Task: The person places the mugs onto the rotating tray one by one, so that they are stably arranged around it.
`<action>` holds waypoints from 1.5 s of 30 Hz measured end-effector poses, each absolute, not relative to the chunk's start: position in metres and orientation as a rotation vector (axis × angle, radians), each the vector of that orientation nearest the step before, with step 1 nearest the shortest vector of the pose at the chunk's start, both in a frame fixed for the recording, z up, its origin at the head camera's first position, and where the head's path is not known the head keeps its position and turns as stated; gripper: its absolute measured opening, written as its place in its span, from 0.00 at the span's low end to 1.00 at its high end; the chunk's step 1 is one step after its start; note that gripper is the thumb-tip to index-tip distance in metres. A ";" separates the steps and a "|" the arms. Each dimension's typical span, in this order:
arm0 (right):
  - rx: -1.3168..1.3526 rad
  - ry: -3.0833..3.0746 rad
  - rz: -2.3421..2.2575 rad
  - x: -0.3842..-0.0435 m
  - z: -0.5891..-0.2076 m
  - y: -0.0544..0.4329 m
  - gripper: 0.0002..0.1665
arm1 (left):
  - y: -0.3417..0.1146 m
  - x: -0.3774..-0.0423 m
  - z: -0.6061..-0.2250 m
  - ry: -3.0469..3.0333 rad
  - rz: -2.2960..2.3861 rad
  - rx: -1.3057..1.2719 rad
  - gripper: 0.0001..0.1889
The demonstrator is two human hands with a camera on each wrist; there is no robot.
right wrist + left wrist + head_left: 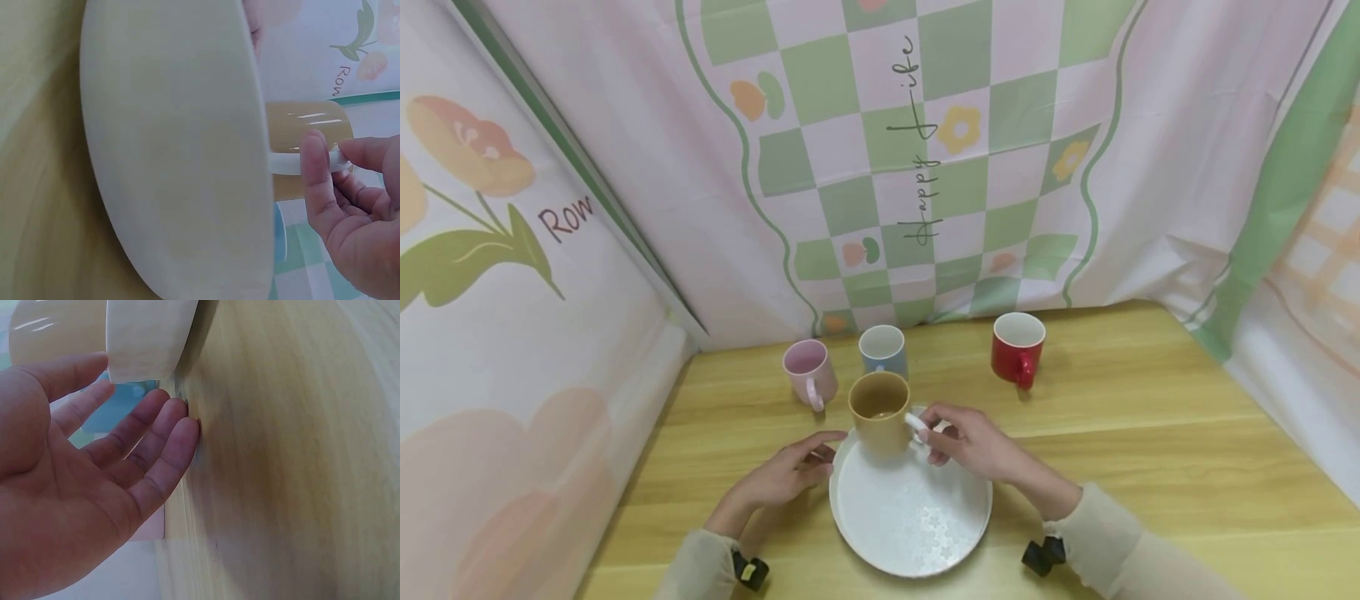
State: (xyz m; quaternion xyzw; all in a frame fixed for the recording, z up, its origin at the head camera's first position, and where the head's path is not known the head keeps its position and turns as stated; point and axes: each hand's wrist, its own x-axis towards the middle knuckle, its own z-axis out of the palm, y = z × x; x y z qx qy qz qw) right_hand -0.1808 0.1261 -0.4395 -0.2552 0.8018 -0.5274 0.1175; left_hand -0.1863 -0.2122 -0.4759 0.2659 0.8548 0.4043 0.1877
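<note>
A mustard-yellow mug [880, 427] with a white handle stands upright at the far part of a round white tray [910, 533]. My right hand [973, 446] pinches the mug's handle [287, 164] between thumb and fingers. At the tray's left side is my left hand [775, 482], its fingers spread and slightly bent. In the left wrist view its thumb tip is right at the tray's pale side wall [147, 340], and the other fingertips [182, 434] are low by the wooden table.
Behind the tray stand a pink mug [812, 379] and a light blue mug [895, 362], the latter partly hidden by the yellow one. A red mug [1015, 358] is farther right. Patterned cloth [955, 192] hangs along the back edge of the wooden table [1135, 417].
</note>
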 end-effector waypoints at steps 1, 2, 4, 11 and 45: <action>-0.748 2.344 -1.545 -0.181 -0.440 0.125 0.09 | -0.212 -0.186 -0.476 2.406 1.138 0.748 0.26; -0.751 2.339 -1.549 -0.181 -0.441 0.124 0.10 | -0.212 -0.186 -0.476 2.408 1.136 0.748 0.26; -0.761 2.334 -1.553 -0.180 -0.443 0.123 0.09 | -0.212 -0.187 -0.475 2.414 1.129 0.748 0.26; -0.804 2.308 -1.554 -0.180 -0.446 0.118 0.10 | -0.212 -0.186 -0.475 2.411 1.135 0.760 0.26; -0.824 2.314 -1.446 -0.184 -0.466 0.118 0.08 | -0.214 -0.184 -0.475 2.391 1.152 0.744 0.25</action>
